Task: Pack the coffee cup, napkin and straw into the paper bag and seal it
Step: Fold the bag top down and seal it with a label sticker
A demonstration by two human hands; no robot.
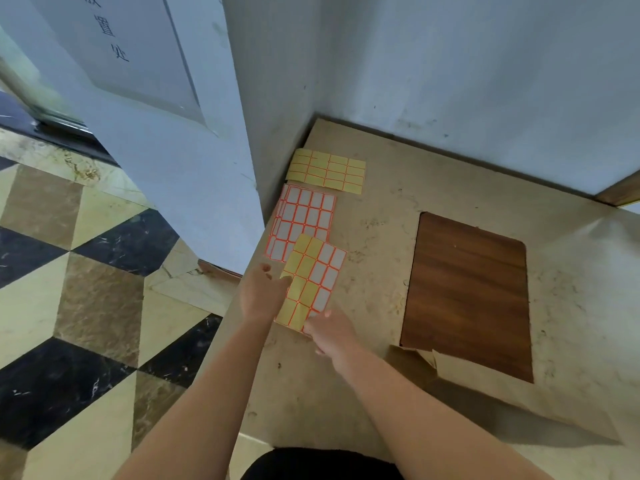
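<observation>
A sticker sheet [311,282], partly yellow backing and partly white labels with orange borders, lies tilted on the beige surface. My left hand [259,296] touches its left edge with thumb and fingers. My right hand [329,330] pinches at its lower corner. The brown paper bag [491,393] lies flat at the lower right, its jagged top edge near my right forearm. No coffee cup, napkin or straw is in view.
Two more sticker sheets lie by the wall corner: a white one [301,220] and a yellow one [327,171]. A dark wooden board [467,292] sits right of them. A white door panel [156,133] stands at left over a patterned tile floor [69,289].
</observation>
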